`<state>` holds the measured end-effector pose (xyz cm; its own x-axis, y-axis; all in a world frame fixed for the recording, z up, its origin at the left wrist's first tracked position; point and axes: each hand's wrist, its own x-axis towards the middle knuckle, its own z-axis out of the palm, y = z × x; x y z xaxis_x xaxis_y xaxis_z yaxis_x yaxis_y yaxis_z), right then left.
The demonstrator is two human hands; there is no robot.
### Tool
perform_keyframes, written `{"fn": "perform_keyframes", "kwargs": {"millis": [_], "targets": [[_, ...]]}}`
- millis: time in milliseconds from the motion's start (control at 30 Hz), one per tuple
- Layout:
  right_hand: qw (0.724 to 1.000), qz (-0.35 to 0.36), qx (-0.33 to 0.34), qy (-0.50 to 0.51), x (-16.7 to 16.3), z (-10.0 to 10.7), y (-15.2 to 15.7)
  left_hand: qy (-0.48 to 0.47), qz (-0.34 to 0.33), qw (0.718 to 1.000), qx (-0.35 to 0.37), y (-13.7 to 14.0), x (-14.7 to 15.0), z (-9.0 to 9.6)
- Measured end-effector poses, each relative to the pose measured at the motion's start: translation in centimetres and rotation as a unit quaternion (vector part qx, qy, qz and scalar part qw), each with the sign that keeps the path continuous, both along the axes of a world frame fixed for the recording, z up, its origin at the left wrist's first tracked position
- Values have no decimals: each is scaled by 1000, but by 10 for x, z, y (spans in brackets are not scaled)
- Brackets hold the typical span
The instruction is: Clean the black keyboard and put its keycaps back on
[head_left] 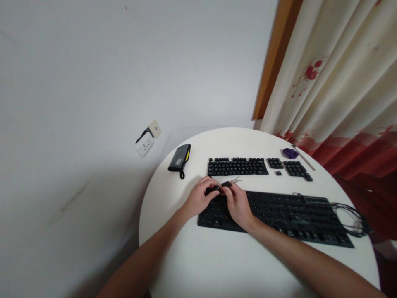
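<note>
The left hand (200, 197) has its thumb and fingers closed on a small black piece (212, 191), with only a slight gap between the fingertips, filled by that piece; its exact shape is too small to make out. Just to its right, the right hand (240, 205) pinches a black-handled tool (227, 184) between thumb and fingers, the grip drawn together, and thin metal prongs (237, 180) stick out past the knuckles toward the right. Whether tool and piece touch cannot be told. Both hands are over the left end of a black keyboard (279, 213), which lies flat and slightly slanted on a round white table (211, 263).

From the left, a white socket (144, 144) is on the wall. A dark grey case (180, 159) with a yellow patch and a loop lies near the table's left edge. Beyond the hands, black keycaps (237, 167) are set out in keyboard order, the blocks slightly apart, with one single cap below the middle block. Farther right come a purple lump (290, 153), a pale stick (305, 159) beside it, and a coiled black cable (352, 221) at the keyboard's right end.
</note>
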<state>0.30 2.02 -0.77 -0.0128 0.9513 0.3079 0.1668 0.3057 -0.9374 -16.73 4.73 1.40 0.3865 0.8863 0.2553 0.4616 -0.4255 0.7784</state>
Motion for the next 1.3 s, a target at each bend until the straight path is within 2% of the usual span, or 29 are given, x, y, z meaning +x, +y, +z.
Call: {"fn": "perform_keyframes", "kwargs": {"millis": [167, 333, 433, 567, 700, 800, 867, 967, 1100, 1200, 1300], "targets": [[1000, 0, -11, -16, 0, 0, -1, -2, -15, 1000, 12, 0, 2, 1], [997, -27, -34, 71, -1, -5, 3, -22, -66, 998, 11, 1, 0, 0], [995, -39, -41, 88, -2, -4, 4, -20, -68, 997, 18, 0, -1, -1], [995, -46, -32, 77, -2, -2, 3, 8, -52, 996, 74, -1, -3, 2], [996, -60, -39, 61, -1, -2, 4, 74, -88, 983, 143, -3, -5, 9], [995, -59, -45, 67, -2, -2, 4, 78, -95, 979, 165, -3, -6, 11], [994, -44, -50, 85, -3, -1, 5, 42, -71, 984, 160, -2, -7, 11], [993, -27, -59, 103, -4, -1, 4, -11, 12, 989, 149, 4, -10, 9], [993, -20, -61, 102, -6, -1, 2, -15, 123, 985, 119, 18, -21, 2], [994, -12, -57, 94, -6, 1, 1, -21, 167, 982, 83, 27, -29, -7], [995, -5, -54, 88, -6, 1, 1, -35, 182, 981, 53, 32, -34, -15]]}}
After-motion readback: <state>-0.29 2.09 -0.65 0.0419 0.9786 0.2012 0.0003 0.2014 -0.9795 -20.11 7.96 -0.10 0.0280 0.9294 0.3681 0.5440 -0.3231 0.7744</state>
